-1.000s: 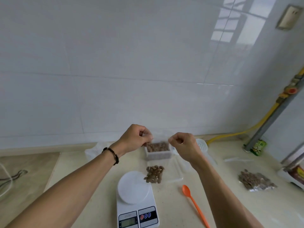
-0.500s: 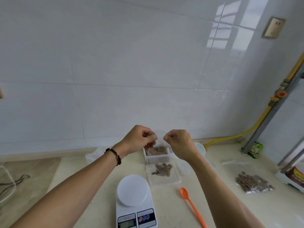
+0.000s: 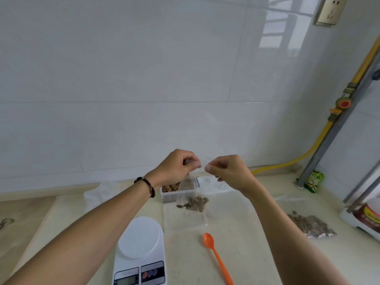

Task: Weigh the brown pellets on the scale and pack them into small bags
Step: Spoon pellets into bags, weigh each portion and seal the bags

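My left hand (image 3: 177,166) and my right hand (image 3: 227,171) each pinch the top edge of a small clear bag (image 3: 189,194), held up above the counter. Brown pellets (image 3: 194,202) hang in the bag's bottom. Behind it stands a clear tub of pellets (image 3: 169,190). The white scale (image 3: 140,251) sits at the front with a bare round pan. An orange spoon (image 3: 216,256) lies to its right. A filled bag of pellets (image 3: 310,224) lies at the right.
A clear lid or tray (image 3: 185,221) lies flat under the bag. A white perforated tray (image 3: 211,185) sits at the wall. Crumpled plastic (image 3: 100,191) lies at the left. A green packet (image 3: 313,181), a yellow pipe (image 3: 296,159) and a white appliance (image 3: 364,214) crowd the right.
My two hands have moved closer together along the bag's top edge. The bag with its pellets has swung a little to the right. The camera has tilted and shifted.
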The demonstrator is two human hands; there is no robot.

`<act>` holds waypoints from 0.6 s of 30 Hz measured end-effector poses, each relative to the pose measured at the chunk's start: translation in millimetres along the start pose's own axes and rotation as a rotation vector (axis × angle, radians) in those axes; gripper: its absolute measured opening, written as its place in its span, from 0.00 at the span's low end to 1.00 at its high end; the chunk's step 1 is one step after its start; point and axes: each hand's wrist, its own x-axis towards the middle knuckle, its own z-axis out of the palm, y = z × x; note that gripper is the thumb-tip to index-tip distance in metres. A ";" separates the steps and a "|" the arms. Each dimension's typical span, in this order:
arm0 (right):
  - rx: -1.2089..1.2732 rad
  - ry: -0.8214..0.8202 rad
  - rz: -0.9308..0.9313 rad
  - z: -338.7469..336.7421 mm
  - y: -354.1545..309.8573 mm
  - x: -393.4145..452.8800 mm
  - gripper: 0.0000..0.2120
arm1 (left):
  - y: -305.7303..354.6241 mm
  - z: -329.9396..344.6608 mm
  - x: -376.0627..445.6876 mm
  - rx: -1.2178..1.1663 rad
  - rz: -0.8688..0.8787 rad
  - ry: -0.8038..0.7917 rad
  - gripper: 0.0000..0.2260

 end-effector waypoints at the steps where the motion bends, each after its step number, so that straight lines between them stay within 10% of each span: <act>1: 0.046 -0.011 0.010 -13.2 10.2 0.8 0.06 | 4.8 9.7 7.9 0.015 0.011 0.023 0.07; 18: 0.107 0.042 0.023 -142.4 130.6 13.1 0.12 | 38.5 167.4 101.0 0.001 -0.052 0.009 0.06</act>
